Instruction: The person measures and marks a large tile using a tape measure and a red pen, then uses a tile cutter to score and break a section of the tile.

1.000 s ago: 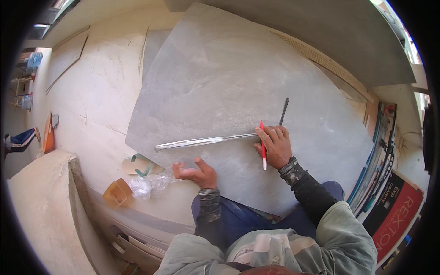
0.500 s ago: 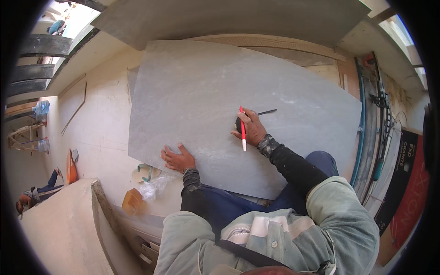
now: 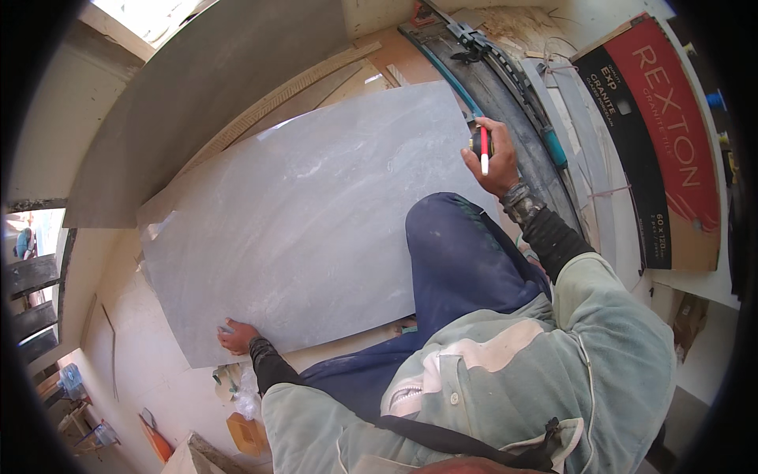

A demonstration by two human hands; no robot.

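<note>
A large grey tile slab (image 3: 292, 221) lies flat beneath both hands. At its right end, beside a long blue-and-black rail tool (image 3: 521, 107), my right hand (image 3: 496, 162) grips a red pen with a white end (image 3: 484, 150) together with a black tape measure (image 3: 476, 139). Near the slab's lower left corner rests my left hand (image 3: 237, 336), fingers apart and holding nothing. Under that corner, partly hidden, are crumpled clear plastic (image 3: 246, 391) and a sandal (image 3: 227, 381).
A grey panel (image 3: 166, 110) stands along the back. A red-and-black tile carton (image 3: 659, 103) is at right. My bent knee (image 3: 446, 245) is beside the slab. Lower left are an amber container (image 3: 245, 434) and an orange tool (image 3: 155, 436). A person (image 3: 24, 243) shows outside at far left.
The view has turned rightward. My right hand, with pen and tape measure, has moved to the slab's right end; my left sits at the lower left corner. The earlier silvery strip is gone from view.
</note>
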